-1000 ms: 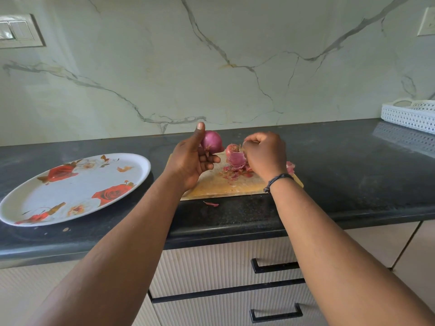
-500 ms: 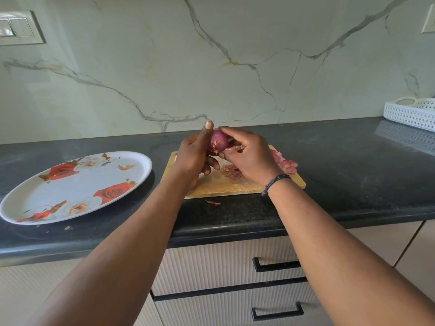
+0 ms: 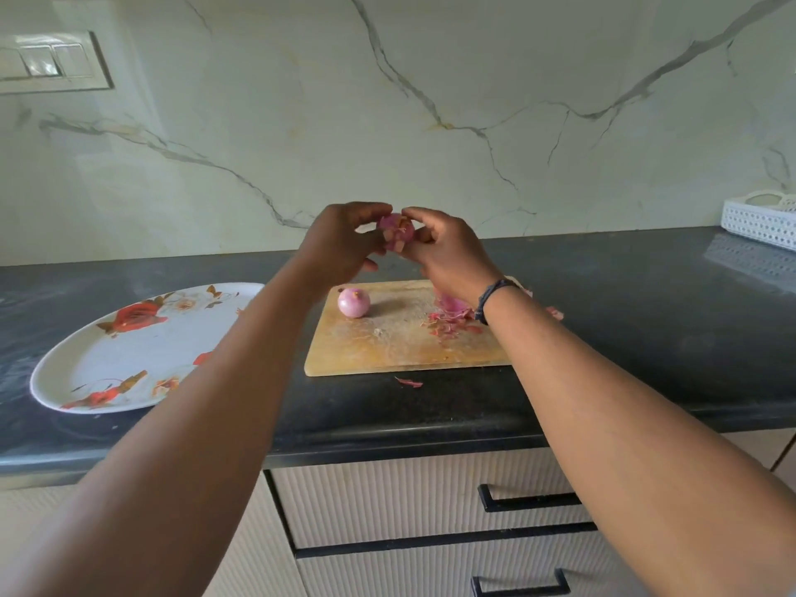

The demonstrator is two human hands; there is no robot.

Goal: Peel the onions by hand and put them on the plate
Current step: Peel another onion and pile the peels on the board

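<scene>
Just above centre frame, held up over the counter [image 3: 646, 338]: an onion [image 3: 396, 231], gripped between both hands. Left hand [image 3: 340, 247] curled round its left side, fingertips arched over the top; right hand [image 3: 448, 252] pinching its right side, thumb and fingers closed on the skin near the stem end. Papery skin part lifted, pale flaps showing on the near face. Dark band [image 3: 495, 295] on the right wrist. Below, mid-frame: a wooden board [image 3: 387, 346] lying flat on the dark counter, near edge close to the counter's front. On the board's upper left, a second onion [image 3: 353, 302], standing alone, apart from the hands. On the board's right, a heap of red peels [image 3: 450, 318], partly hidden behind the right wrist; a few more scraps past the forearm at the board's right edge. One stray peel [image 3: 409, 382] on the counter just in front of the board. Left of frame: an oval white plate [image 3: 129, 359] with red flower print, beside the board, partly covered by the left forearm, holding no onions. Far right, at the wall: a white perforated basket [image 3: 760, 219]. Upper left: a switch plate [image 3: 51, 62] on the marble wall. Bottom: ribbed drawers [image 3: 409, 501] with black handles.
</scene>
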